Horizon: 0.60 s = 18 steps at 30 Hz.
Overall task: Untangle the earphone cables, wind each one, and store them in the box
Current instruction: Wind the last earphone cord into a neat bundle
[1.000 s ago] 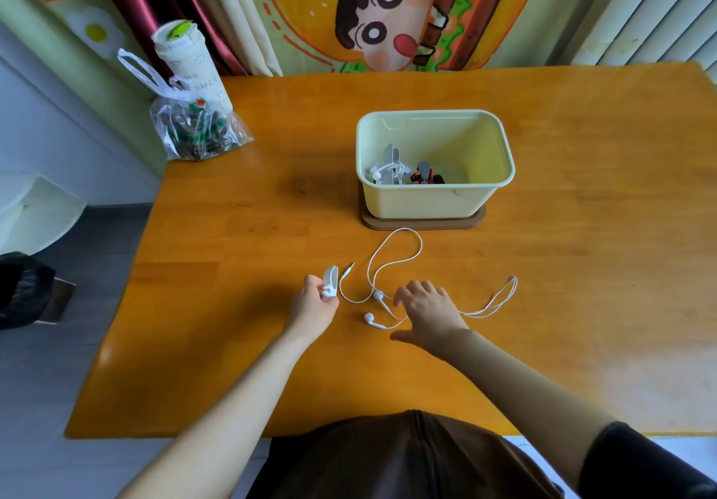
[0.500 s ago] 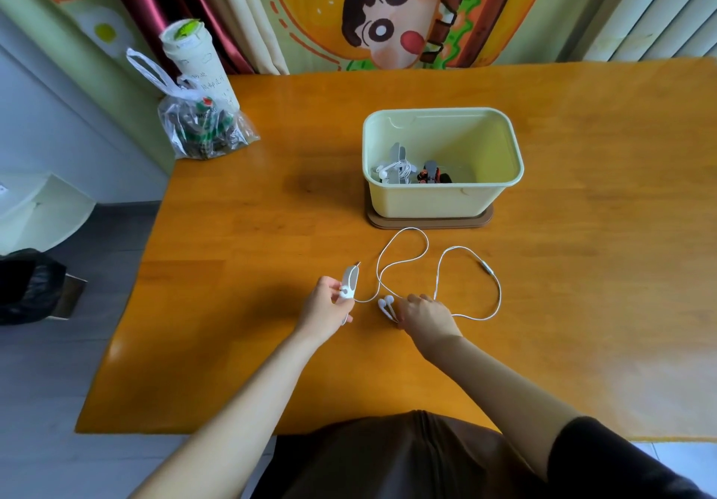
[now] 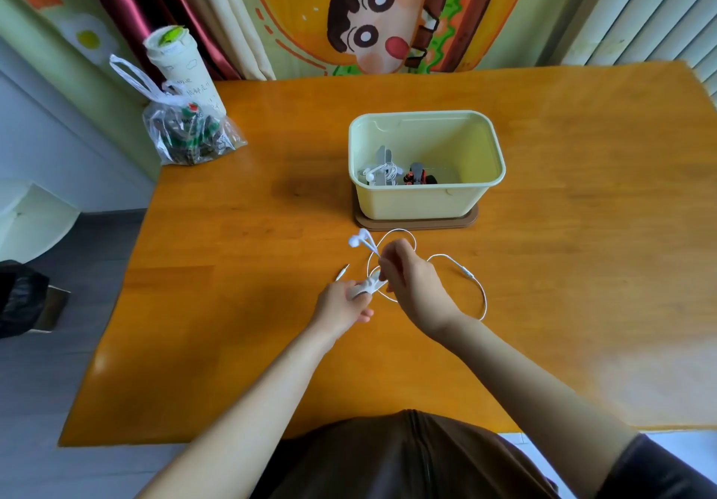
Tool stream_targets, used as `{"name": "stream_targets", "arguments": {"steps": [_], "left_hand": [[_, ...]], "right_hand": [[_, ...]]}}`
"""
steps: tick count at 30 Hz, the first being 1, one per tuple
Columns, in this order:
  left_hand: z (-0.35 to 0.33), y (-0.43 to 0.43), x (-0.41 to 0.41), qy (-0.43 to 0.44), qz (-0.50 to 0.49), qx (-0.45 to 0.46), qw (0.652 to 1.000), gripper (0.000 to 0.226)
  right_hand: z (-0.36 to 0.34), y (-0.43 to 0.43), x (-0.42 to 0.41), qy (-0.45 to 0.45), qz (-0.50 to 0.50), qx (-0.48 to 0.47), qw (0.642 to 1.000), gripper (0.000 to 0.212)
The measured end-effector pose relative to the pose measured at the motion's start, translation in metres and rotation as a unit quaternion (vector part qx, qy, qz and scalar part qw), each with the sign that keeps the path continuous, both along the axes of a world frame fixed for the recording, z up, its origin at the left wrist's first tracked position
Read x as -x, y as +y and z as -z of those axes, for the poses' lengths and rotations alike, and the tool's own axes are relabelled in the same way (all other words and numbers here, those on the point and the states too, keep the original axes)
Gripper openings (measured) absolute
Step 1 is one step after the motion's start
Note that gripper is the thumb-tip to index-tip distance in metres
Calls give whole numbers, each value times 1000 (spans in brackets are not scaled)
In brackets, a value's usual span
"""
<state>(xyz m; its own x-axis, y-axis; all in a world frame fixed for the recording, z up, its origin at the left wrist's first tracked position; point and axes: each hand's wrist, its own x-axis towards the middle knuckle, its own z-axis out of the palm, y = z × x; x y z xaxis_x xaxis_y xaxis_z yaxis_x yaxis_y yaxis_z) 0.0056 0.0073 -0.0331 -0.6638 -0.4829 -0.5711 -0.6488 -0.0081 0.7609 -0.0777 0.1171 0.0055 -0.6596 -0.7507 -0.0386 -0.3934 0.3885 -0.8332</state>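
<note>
Head view: on the orange table (image 3: 582, 227) the left hand (image 3: 341, 304) grips a small white winder (image 3: 364, 287), fingers curled round its near end. The winder's long axis runs from that hand up and to the right, toward the right hand (image 3: 411, 281), which touches it. The right hand pinches the white earphone cable (image 3: 483, 297) just below the two earbuds (image 3: 359, 238), which stick up to the left of its fingertips. The plug (image 3: 341, 274) lies on the table just beside the left hand, on its far side.

The loose cable, with its inline remote (image 3: 467, 273), lies in an open loop on the table to the right of both hands, so the slack sits on the right hand's side, and that hand is the nearer one to draw it across the winder. Winding seems barely begun.

Beyond the hands stands the pale green box (image 3: 419, 204), with a white wound set (image 3: 382, 174) and a dark one (image 3: 417, 178) inside.
</note>
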Motion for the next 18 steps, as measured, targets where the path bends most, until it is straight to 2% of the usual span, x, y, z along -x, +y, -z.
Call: {"name": "stream_targets", "arguments": {"steps": [5,11,18], "left_hand": [[-20,19,12,59,-25,-47,997,17],[-28,29,16,66,-70,-110,989,16],[-40,32,15,74,-76,-106,989,16]], "right_hand": [[10,6,-1,-27,38,-67,997,14],[9,11,-4,-12,86,-56,995,16],[8,12,-10,-67,129,-28,989,10]]}}
